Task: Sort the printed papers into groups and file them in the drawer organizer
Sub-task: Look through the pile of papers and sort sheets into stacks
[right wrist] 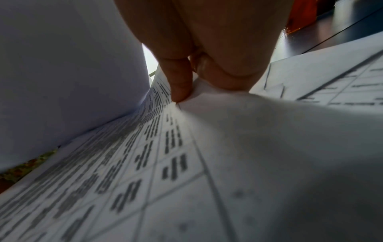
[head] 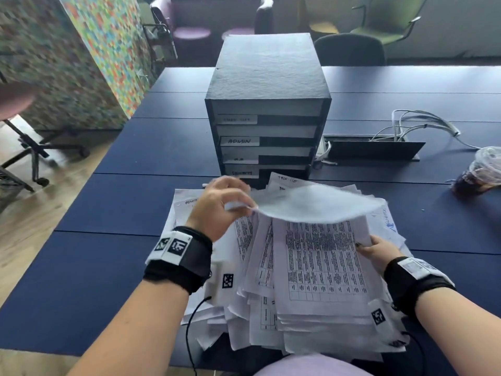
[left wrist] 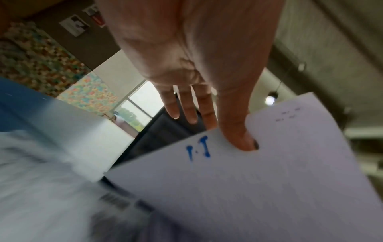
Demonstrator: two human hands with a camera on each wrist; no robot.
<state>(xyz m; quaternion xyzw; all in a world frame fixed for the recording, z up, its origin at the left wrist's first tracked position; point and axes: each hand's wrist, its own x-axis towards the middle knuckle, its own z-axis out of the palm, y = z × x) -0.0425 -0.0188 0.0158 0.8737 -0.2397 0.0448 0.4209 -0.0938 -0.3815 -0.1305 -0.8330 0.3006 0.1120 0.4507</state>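
Printed papers (head: 306, 291) lie heaped at the table's (head: 130, 267) near edge, with the drawer organizer (head: 267, 109) just beyond.

I judge sorting is in hand: my left hand (head: 221, 206) pinches one lifted sheet (head: 314, 203), while my right hand (head: 379, 253) grips the pile's right edge. Next I must read that sheet's heading and match it to a labelled drawer.
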